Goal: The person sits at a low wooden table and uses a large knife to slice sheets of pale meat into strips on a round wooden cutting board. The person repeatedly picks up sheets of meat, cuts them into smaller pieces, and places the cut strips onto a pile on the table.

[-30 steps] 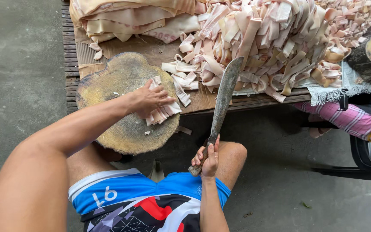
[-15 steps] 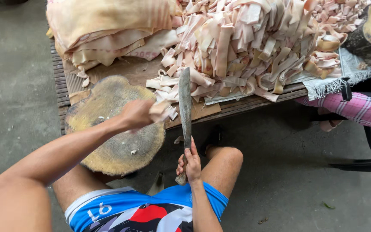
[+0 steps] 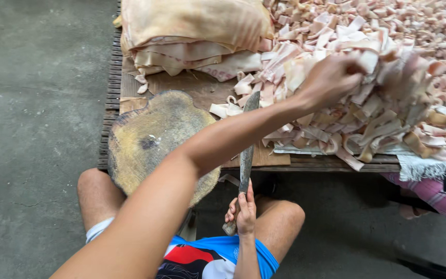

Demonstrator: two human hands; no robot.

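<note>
My left hand (image 3: 331, 77) reaches far right over a big heap of pale pink cut strips (image 3: 388, 77); its fingers are closed on a bunch of strips at the heap's top. My right hand (image 3: 243, 212) stays low between my knees, gripping the handle of a long cleaver (image 3: 246, 150) whose blade points up toward the table. A round, worn wooden chopping block (image 3: 150, 139) lies bare at the table's near left corner, under my left forearm.
A stack of large uncut pale sheets (image 3: 192, 31) sits at the back left of the wooden slatted table (image 3: 112, 77). A pink striped cloth (image 3: 440, 196) hangs at the right. Grey concrete floor (image 3: 32, 129) lies to the left.
My left hand left the chopping block and swung right onto the strip heap, carrying strips off the block. The cleaver stayed upright in my right hand.
</note>
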